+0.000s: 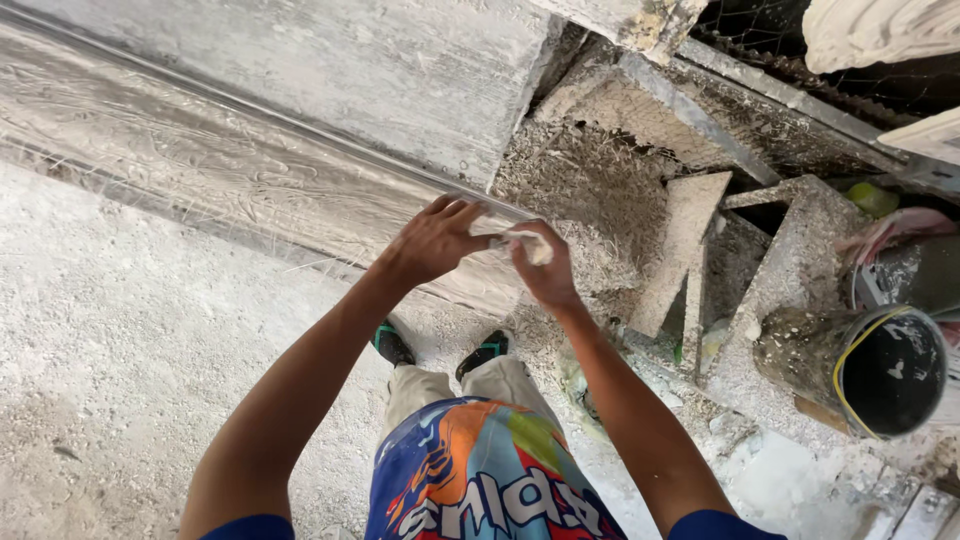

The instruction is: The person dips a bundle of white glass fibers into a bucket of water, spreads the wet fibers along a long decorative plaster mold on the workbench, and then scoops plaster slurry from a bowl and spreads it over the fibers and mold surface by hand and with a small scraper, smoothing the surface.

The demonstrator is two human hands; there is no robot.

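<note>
A long pale slab (pixel 250 150) caked in plaster runs across the upper part of the view, raised above the dusty floor (pixel 120 350), with a thin rod or raised line along its length and fibre strands pressed into its surface. To the right lies a heap of loose fibre (pixel 590 190) among plaster-crusted boards (pixel 690 240), and further right a black bucket (pixel 890 375) tipped on its side with its mouth toward the camera. The person stands right at the slab's near edge, shoes (pixel 440 350) pointing at it. Both hands meet in front of that edge: the left hand (pixel 435 240) has its fingers curled and pinching one end of a small white wad (pixel 520 243) (fibre or wet plaster, too small to tell), while the right hand (pixel 548 272) is closed around the other end. The step looks like pulling or shaping this wad between the hands, well clear of the bucket. Laying it down would call for a short forward reach onto the slab, which has open room to the left; the right side is crowded by boards and fibre, so movement there is tight
</note>
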